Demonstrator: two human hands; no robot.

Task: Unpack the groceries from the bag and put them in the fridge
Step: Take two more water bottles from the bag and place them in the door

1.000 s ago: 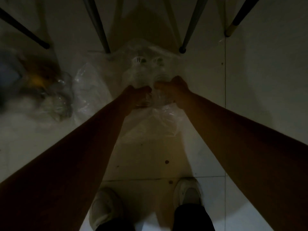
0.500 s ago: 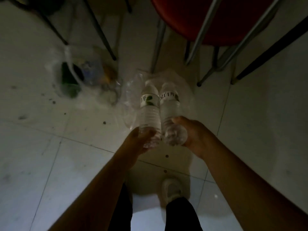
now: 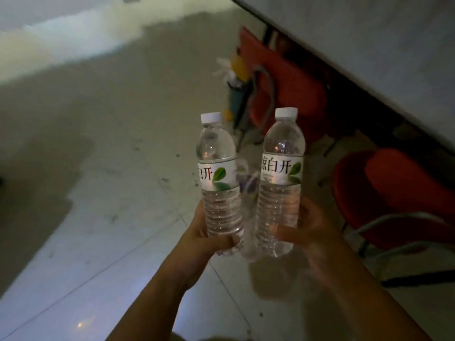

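Two clear water bottles with white caps and white labels bearing green leaves are held upright in front of me. My left hand (image 3: 209, 238) grips the base of the left water bottle (image 3: 218, 178). My right hand (image 3: 311, 232) grips the base of the right water bottle (image 3: 280, 173). Both bottles stand side by side with a small gap, raised well above the pale tiled floor (image 3: 105, 198). A grocery bag (image 3: 242, 178) shows only partly in the gap behind the bottles. No fridge is in view.
Red chairs (image 3: 398, 188) with metal legs stand under a white table edge (image 3: 369, 52) on the right. A cluster with a yellow object (image 3: 238, 67) and dark items lies on the floor beyond the bottles. Open tiled floor stretches to the left.
Both hands took the two bottles out of the clear bag on the floor and raised them upright. The view swung up and left, away from the bags under the chair.
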